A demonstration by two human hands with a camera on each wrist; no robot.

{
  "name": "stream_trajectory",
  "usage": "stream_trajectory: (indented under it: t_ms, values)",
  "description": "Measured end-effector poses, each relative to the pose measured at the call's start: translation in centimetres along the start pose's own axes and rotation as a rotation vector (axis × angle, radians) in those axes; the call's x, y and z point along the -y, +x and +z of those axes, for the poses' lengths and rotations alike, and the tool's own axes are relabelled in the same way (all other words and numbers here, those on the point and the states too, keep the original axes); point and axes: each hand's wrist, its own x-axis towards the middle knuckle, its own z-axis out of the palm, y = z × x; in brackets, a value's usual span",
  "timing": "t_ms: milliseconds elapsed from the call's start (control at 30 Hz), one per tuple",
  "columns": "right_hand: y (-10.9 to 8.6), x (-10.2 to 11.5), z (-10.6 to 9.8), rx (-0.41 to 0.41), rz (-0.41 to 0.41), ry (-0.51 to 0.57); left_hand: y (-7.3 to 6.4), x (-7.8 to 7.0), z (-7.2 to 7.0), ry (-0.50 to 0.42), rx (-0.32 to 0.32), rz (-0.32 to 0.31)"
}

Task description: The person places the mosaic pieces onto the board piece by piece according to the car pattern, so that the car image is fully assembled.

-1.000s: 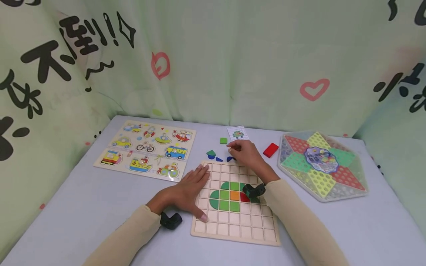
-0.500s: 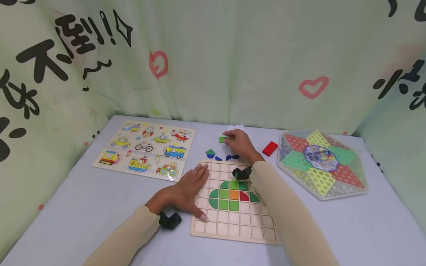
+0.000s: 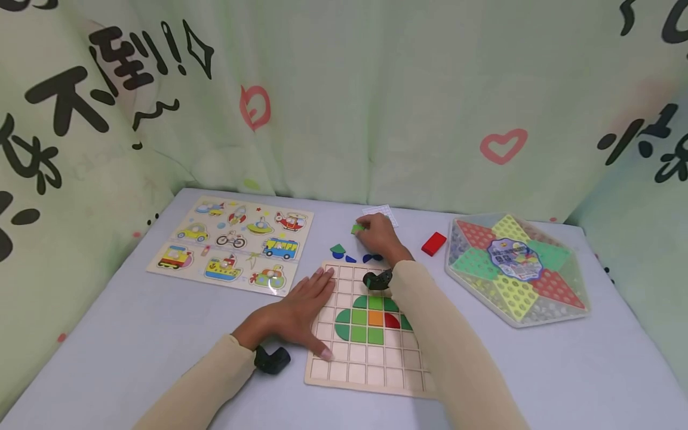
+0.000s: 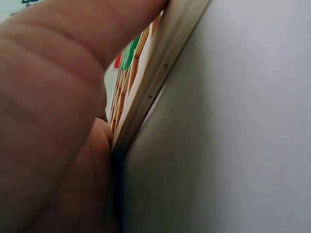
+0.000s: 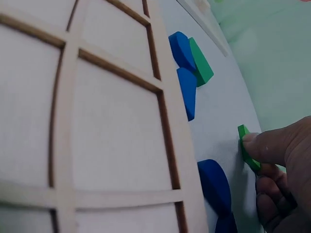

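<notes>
My right hand (image 3: 379, 234) pinches a light green square tile (image 5: 249, 154) between thumb and fingers, beyond the far edge of a wooden grid board (image 3: 344, 371). The right wrist view shows that tile tilted up on edge. My left hand (image 3: 295, 313) lies spread along the board's left side, its fingertips and thumb resting on the frame. In the grid sit light green squares, dark green rounded pieces, an orange square (image 3: 375, 318) and a red rounded piece (image 3: 392, 321). My right sleeve hides the board's right part.
Blue pieces (image 5: 215, 187) and a green triangular piece (image 3: 337, 248) lie past the board. A printed pattern card (image 3: 388, 212) is partly behind my right hand. Around them are a red block (image 3: 433, 243), a vehicle puzzle (image 3: 231, 245) and a hexagonal Chinese checkers box (image 3: 518, 269).
My right hand has moved left and away from the blue pieces to the light green square, and now pinches and tilts it. My left hand stays on the board.
</notes>
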Motion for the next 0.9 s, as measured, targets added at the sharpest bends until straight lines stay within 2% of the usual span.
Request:
stream_trajectory:
  t_ms: [267, 500, 767, 900]
  values:
    - [-0.3, 0.1, 0.1, -0.008, -0.011, -0.034, 0.1, -0.1, 0.0, -0.002, 0.003, -0.004]
    - [-1.0, -0.1, -0.8, 0.014, -0.004, 0.038, 0.2, -0.1, -0.1, -0.003, 0.006, -0.008]
    - [-2.9, -1.3, -2.3, 0.036, -0.118, 0.128, 0.1, -0.2, -0.2, -0.020, 0.018, -0.017]
    - [-4.3, -2.5, -3.1, 0.069, -0.125, 0.181, 0.1, -0.2, -0.2, -0.022, 0.016, -0.016]
